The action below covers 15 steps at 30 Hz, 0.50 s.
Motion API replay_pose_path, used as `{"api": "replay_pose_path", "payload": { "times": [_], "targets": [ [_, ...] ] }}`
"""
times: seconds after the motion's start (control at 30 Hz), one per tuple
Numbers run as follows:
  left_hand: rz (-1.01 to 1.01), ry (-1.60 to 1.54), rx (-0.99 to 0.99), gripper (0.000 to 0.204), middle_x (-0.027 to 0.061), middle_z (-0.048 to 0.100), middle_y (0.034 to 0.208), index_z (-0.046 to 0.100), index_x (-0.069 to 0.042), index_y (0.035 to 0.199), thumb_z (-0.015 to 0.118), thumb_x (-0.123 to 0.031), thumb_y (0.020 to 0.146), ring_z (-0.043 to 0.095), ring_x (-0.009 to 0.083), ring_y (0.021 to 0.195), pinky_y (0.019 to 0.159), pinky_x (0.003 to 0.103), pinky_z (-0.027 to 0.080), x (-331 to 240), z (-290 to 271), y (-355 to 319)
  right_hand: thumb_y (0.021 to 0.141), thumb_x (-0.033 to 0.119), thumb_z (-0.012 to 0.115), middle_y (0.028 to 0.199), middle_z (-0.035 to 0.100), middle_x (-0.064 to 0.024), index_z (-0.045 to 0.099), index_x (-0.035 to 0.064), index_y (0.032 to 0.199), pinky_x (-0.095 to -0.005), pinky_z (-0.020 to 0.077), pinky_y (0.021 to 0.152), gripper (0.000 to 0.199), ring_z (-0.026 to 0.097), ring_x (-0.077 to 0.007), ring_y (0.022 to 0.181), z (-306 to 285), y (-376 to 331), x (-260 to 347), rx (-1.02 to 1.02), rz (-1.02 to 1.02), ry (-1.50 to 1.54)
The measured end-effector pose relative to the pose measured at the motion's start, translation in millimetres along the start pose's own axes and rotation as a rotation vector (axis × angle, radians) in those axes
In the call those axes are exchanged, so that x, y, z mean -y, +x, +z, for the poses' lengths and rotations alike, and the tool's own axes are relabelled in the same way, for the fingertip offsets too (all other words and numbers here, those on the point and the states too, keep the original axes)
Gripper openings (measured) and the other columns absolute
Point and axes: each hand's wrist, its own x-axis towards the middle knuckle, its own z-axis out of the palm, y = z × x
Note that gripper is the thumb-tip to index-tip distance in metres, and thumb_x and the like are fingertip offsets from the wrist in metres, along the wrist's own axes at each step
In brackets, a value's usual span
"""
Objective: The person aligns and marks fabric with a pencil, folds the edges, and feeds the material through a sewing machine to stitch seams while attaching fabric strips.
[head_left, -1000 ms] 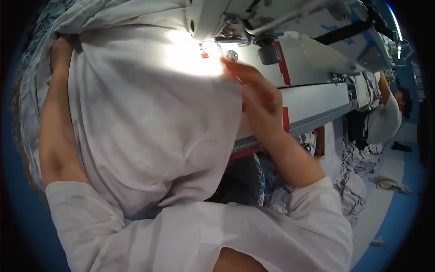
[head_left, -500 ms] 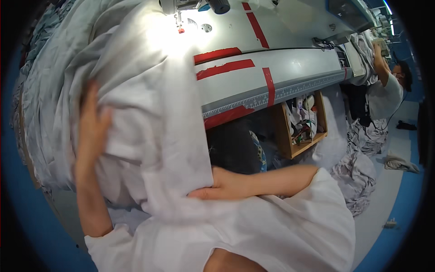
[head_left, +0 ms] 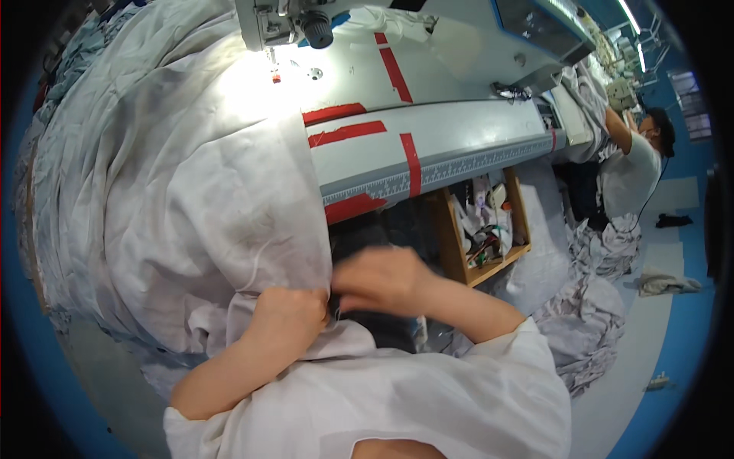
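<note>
Both hands have dropped to the lap edge since half a second ago: left hand [head_left: 287,317] came down off the cloth pile where it was raised, right hand [head_left: 382,279] shifted up and in to meet it. White fabric [head_left: 183,206] now hangs lower over the table front, its near edge gathered at the hands.

Left hand clenched on the fabric's bottom edge, fist-like, cloth bunched under it. Right hand just beside it, fingers pinching at the same edge; motion-blurred, so cannot tell how firm the pinch is. Hands are touching or nearly so at the fabric corner.

Fabric drapes from the lit spot under the sewing machine [head_left: 294,23] across the left of the grey table [head_left: 466,138], down to the person's lap. Red tape strips [head_left: 344,131] on the table surface and front edge, right of the cloth.

Containers: open wooden shelf box [head_left: 478,229] hung under the table, right of the hands; holds small mixed items, thread-like bits and bottles, too small to tell apart.

Crumpled pale cloth heap [head_left: 589,306] on the blue floor [head_left: 673,344] at right. Another person [head_left: 638,157] in a white top works at the next station, far right, hands up at their own machine.
</note>
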Motion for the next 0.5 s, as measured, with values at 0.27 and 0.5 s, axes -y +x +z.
{"api": "replay_pose_path", "payload": {
  "times": [0.27, 0.5],
  "targets": [
    [-0.42, -0.414, -0.519, 0.019, 0.0015, 0.053, 0.064, 0.061, -0.006, 0.109, 0.058, -0.014, 0.092, 0.05, 0.0093, 0.057, 0.053, 0.028, 0.042, 87, -106, 87, 0.077, 0.006, 0.061, 0.109, 0.067, -0.0121, 0.067, -0.0001, 0.093, -0.041, 0.0518, 0.096, 0.019, 0.063, -0.0258, 0.107, 50, 4, -61, 0.042, -0.296, 0.155],
    [-0.263, 0.235, -1.072, 0.043, 0.0175, 0.058, 0.121, 0.054, -0.005, 0.125, 0.063, -0.012, 0.085, 0.058, 0.0293, 0.109, 0.088, 0.039, 0.047, 231, -143, 190, 0.083, 0.005, 0.06, 0.11, 0.068, -0.0144, 0.069, -0.0014, 0.099, -0.0395, 0.053, 0.095, 0.019, 0.064, -0.0266, 0.108, 26, 31, -57, 0.15, -0.301, 0.207]
  ]
}}
